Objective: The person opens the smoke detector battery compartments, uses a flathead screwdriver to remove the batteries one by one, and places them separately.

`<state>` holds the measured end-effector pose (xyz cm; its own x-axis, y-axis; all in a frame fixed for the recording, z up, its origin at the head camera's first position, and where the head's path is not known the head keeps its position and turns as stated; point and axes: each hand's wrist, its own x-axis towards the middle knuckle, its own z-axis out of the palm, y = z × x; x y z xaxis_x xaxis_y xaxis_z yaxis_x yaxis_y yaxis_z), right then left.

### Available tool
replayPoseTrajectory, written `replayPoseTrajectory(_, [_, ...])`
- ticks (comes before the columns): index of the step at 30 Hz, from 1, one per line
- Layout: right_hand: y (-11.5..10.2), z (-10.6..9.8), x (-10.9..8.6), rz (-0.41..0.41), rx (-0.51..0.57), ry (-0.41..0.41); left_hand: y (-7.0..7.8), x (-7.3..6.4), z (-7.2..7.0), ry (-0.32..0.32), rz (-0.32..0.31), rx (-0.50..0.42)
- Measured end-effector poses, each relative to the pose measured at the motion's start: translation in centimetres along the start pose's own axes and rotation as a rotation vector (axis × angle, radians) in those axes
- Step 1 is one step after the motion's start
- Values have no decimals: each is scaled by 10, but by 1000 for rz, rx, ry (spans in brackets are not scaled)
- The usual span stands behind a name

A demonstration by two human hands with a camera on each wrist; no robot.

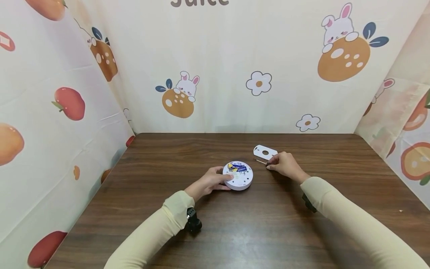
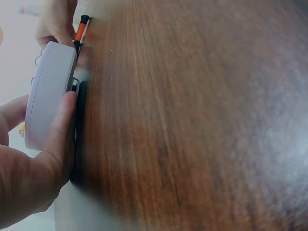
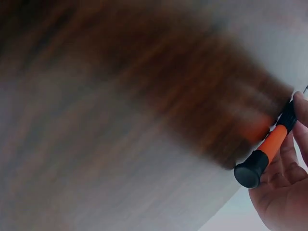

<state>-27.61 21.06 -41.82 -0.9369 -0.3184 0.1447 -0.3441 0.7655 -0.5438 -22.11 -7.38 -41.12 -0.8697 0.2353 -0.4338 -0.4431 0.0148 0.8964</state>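
My left hand (image 1: pixel 209 180) grips a round white smoke detector (image 1: pixel 240 183) at its left side, thumb on the upper face and fingers below. Blue and yellow batteries (image 1: pixel 237 167) sit in its upturned back. In the left wrist view the white rim of the smoke detector (image 2: pixel 50 96) is edge-on, close over the table. A small screwdriver (image 3: pixel 273 144) with an orange and black handle is pinched in my right hand (image 1: pixel 284 164). Its thin metal shaft points left, toward the detector and apart from it. Just behind that hand lies a white mounting plate (image 1: pixel 260 150) with a round hole.
The brown wood-grain table (image 1: pixel 161 157) runs back to a printed curtain (image 1: pixel 221 104). More patterned cloth (image 1: pixel 37 157) hangs along the left side and on the right. A tiny pale scrap (image 1: pixel 401 211) lies at the table's right.
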Motion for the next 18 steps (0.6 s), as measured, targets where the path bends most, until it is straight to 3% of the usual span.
replayPoseTrajectory(11, [-4, -8, -2, -42, -33, -1, 2, -2, 0, -10, -9, 19])
replayPoseTrajectory(18, [-25, -20, 1, -121, -55, 10, 1, -3, 0, -2, -12, 16])
